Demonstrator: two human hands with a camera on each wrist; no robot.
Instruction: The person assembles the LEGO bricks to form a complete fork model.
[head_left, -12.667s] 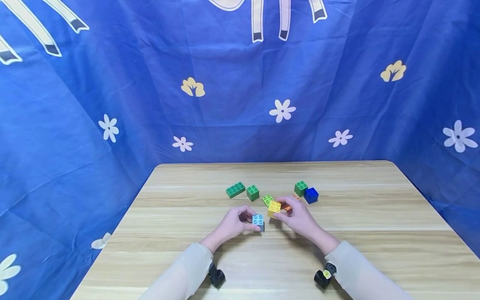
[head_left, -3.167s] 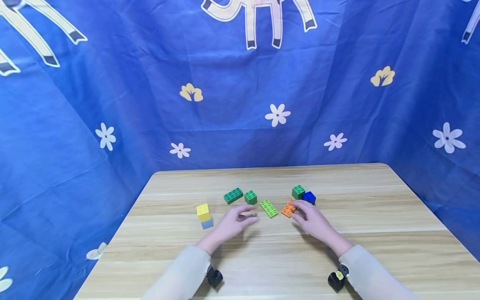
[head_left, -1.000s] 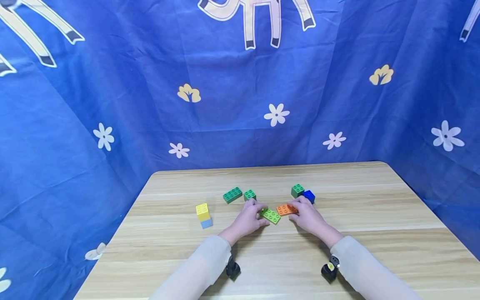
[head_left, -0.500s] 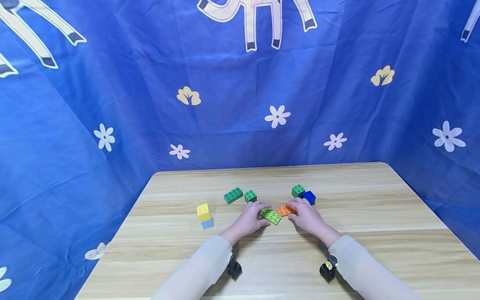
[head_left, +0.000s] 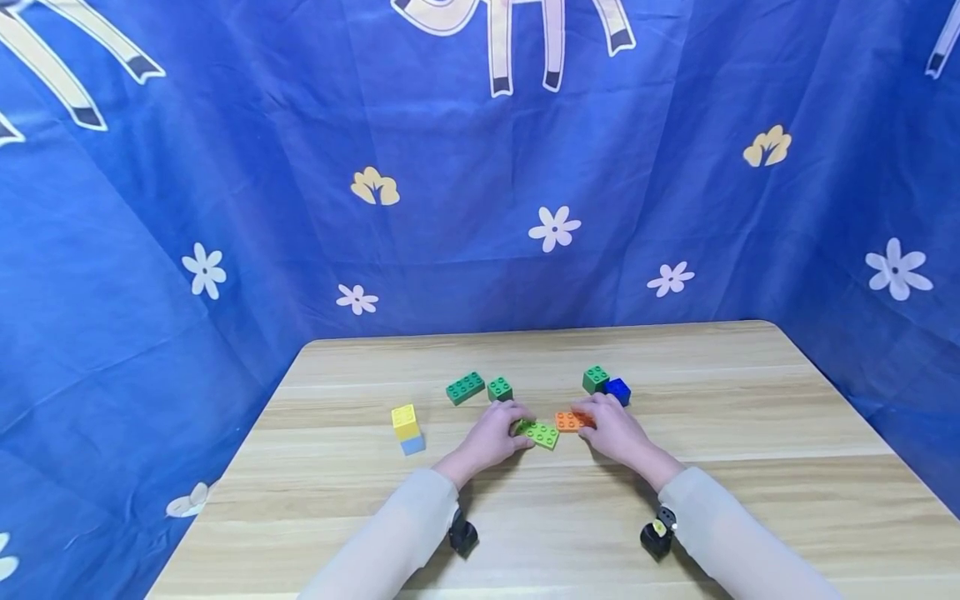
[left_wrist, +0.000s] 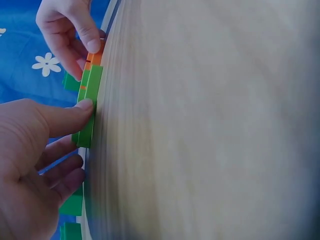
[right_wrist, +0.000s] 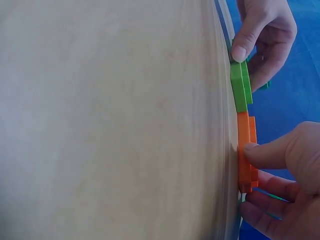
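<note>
A person's left hand pinches a lime brick mid-bench, the right hand gripping an orange brick just beside it. At left, a yellow block sits atop a light-blue block. Farther back: a dark-green brick, a green cube, and another green cube beside a dark-blue cube, before flowered blue cloth.

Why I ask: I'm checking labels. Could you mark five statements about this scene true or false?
1. The left hand holds the lime block. True.
2. The right hand holds the dark blue block. False: it holds the orange block.
3. The yellow block sits on the light blue block. True.
4. The long dark green block is held. False: it lies on the table.
5. In the head view, the orange block is right of the lime block. True.
</note>
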